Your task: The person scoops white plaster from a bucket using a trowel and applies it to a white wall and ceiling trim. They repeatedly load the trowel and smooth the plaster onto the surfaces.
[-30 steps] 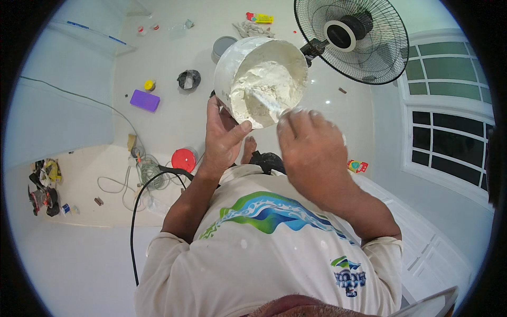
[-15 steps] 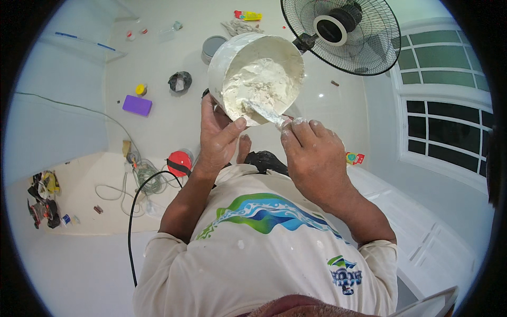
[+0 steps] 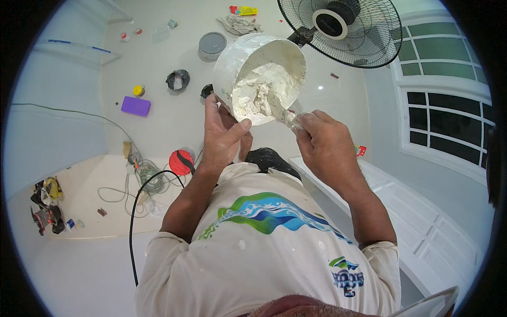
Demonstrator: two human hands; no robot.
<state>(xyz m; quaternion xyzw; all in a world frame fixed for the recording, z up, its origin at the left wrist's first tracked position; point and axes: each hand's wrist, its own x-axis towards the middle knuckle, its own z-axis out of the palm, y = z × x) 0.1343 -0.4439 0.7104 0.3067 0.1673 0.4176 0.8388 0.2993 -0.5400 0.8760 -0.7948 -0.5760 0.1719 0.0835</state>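
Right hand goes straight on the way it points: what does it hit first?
Probably the near rim of the bucket; the tool in the right hand leads over it into the paste. Exact depth is unclear.

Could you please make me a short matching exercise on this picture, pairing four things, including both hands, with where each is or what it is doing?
Column one
1. Left hand
2. Right hand
3. Purple block
4. Black fan

Column two
A. On the floor, beside a small yellow item
B. Gripping a paste-coated tool
C. In the picture's upper right, near the window
D. Holding the tilted white bucket

Right pairs: 1-D, 2-B, 3-A, 4-C.
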